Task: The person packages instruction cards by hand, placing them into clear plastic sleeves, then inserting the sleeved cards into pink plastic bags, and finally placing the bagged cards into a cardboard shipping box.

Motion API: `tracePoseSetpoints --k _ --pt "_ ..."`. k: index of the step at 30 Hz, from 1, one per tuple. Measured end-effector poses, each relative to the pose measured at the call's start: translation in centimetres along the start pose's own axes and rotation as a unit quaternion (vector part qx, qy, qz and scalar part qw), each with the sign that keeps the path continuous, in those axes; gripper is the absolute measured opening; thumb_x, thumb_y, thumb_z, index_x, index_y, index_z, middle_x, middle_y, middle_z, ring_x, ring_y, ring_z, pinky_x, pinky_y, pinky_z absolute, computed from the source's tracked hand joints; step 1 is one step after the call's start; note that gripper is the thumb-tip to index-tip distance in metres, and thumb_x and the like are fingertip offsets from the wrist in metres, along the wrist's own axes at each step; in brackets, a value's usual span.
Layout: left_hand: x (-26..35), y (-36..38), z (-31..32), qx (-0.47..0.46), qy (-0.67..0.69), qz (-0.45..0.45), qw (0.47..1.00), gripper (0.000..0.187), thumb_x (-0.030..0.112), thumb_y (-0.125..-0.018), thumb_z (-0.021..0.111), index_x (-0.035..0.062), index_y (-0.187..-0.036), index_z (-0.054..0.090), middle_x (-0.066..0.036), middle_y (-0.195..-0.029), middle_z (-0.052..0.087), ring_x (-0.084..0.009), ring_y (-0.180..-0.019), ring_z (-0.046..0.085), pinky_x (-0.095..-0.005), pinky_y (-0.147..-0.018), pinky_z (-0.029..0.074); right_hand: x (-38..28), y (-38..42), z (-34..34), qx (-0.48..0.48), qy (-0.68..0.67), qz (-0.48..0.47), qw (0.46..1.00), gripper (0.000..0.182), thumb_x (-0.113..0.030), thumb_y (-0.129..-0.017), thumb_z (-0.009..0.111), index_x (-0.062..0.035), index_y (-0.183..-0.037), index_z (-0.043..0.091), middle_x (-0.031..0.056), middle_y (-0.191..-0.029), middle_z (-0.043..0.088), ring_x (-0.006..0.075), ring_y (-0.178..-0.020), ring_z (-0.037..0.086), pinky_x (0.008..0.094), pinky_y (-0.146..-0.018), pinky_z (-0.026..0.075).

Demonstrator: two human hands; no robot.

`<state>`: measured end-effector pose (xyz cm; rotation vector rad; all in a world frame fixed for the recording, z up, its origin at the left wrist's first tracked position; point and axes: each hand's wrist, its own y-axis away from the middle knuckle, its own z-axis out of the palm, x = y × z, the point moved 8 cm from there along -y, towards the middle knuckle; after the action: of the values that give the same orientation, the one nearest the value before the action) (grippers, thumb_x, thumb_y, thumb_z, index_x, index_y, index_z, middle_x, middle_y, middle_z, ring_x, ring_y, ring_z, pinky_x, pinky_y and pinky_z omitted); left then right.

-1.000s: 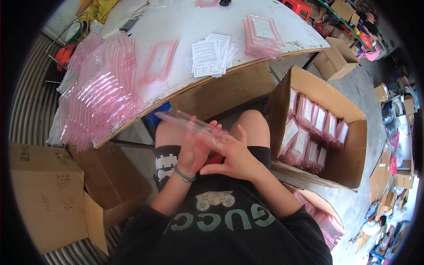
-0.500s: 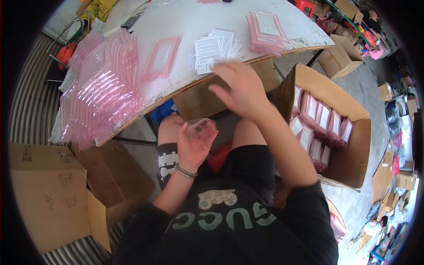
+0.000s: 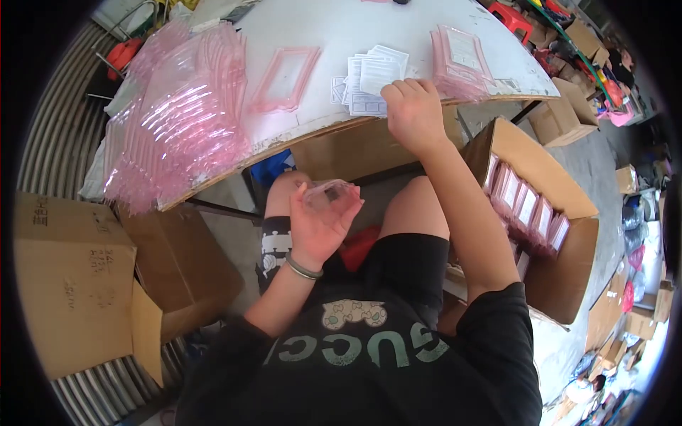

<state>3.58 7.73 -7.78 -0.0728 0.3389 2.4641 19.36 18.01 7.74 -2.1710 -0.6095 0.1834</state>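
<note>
My left hand [image 3: 321, 226] is above my lap, its fingers curled around a clear pink-tinted plastic pouch [image 3: 331, 193] that bulges open at the top. My right hand [image 3: 415, 113] reaches to the table's front edge, fingers pinched at the corner of a white printed card [image 3: 381, 77]. That card lies at an angle over a loose pile of similar cards [image 3: 366, 106]. Left of the cards, a flat pink-edged pouch [image 3: 286, 79] rests on the table. The fingertips of my right hand are partly hidden.
A large heap of pink pouches [image 3: 188, 117] covers the left of the white table [image 3: 323, 25]. Another stack of pouches [image 3: 462, 60] with cards inside sits to the right. Filled pouches stand in an open carton [image 3: 579, 266] beside my right leg. More cartons [image 3: 74, 284] stand at left.
My right hand has come down onto the cards and its fingers have closed at a card's edge. My left hand still holds the pouch. The whole view has shifted slightly.
</note>
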Motion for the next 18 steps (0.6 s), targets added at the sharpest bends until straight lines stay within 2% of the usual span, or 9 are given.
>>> tracePoseSetpoints --k 3,6,12,13,16,18 --pt "-0.4 -0.2 -0.2 0.009 0.016 -0.013 1.0 0.075 0.047 -0.087 0.065 -0.0134 -0.127 0.046 -0.026 -0.127 0.054 -0.0372 -0.127 0.051 -0.0504 -0.112 0.041 0.5 1.0 0.5 -0.012 -0.055 0.049 0.997 0.006 -0.003 -0.071 0.061 -0.0071 -0.076 0.061 0.0093 -0.079 0.063 0.0271 -0.078 0.063 0.0428 -0.068 0.048" --pt "-0.9 -0.3 -0.6 0.026 0.031 -0.019 0.999 0.077 0.048 -0.086 0.065 -0.0139 -0.126 0.046 -0.025 -0.126 0.054 -0.0368 -0.127 0.051 -0.0507 -0.112 0.042 1.3 2.1 1.9 -0.094 -0.152 0.111 0.978 0.011 -0.002 -0.071 0.061 -0.0077 -0.08 0.062 0.0092 -0.076 0.062 0.0272 -0.076 0.063 0.044 -0.066 0.05" --pt "-0.8 -0.2 -0.6 0.026 0.038 -0.024 0.999 0.078 0.048 -0.086 0.066 -0.015 -0.127 0.045 -0.026 -0.126 0.054 -0.0379 -0.127 0.051 -0.0512 -0.111 0.042 1.5 -1.0 -4.1 0.014 0.002 0.078 0.997 0.009 -0.002 -0.074 0.06 -0.0077 -0.08 0.065 0.008 -0.074 0.062 0.0282 -0.073 0.064 0.0411 -0.063 0.052" --pt "-0.9 -0.2 -0.6 0.021 0.043 -0.028 0.998 0.078 0.048 -0.086 0.066 -0.0152 -0.127 0.044 -0.026 -0.127 0.053 -0.0383 -0.127 0.051 -0.0512 -0.111 0.042 1.4 -1.2 -5.6 0.039 0.013 0.071 0.997 0.012 -0.002 -0.074 0.064 -0.0087 -0.084 0.067 0.0079 -0.081 0.067 0.0266 -0.072 0.066 0.0376 -0.062 0.053" --pt "-0.5 0.0 -0.4 0.016 0.045 -0.019 0.999 0.079 0.048 -0.086 0.066 -0.0157 -0.127 0.044 -0.028 -0.127 0.052 -0.0395 -0.127 0.05 -0.0515 -0.111 0.042 1.2 -0.5 -10.1 0.137 -0.109 0.194 0.965 0.021 -0.002 -0.072 0.068 -0.0086 -0.092 0.068 0.009 -0.087 0.07 0.0256 -0.071 0.067 0.0347 -0.062 0.053" --pt "-0.1 0.0 -0.1 0.007 0.058 -0.026 0.998 0.081 0.048 -0.085 0.066 -0.016 -0.128 0.042 -0.028 -0.128 0.052 -0.0399 -0.127 0.05 -0.0519 -0.112 0.041 -1.5 0.4 -13.4 0.158 -0.133 0.163 0.965 0.025 -0.002 -0.071 0.07 -0.0079 -0.095 0.068 0.0093 -0.089 0.07 0.0261 -0.071 0.067 0.0326 -0.061 0.052"
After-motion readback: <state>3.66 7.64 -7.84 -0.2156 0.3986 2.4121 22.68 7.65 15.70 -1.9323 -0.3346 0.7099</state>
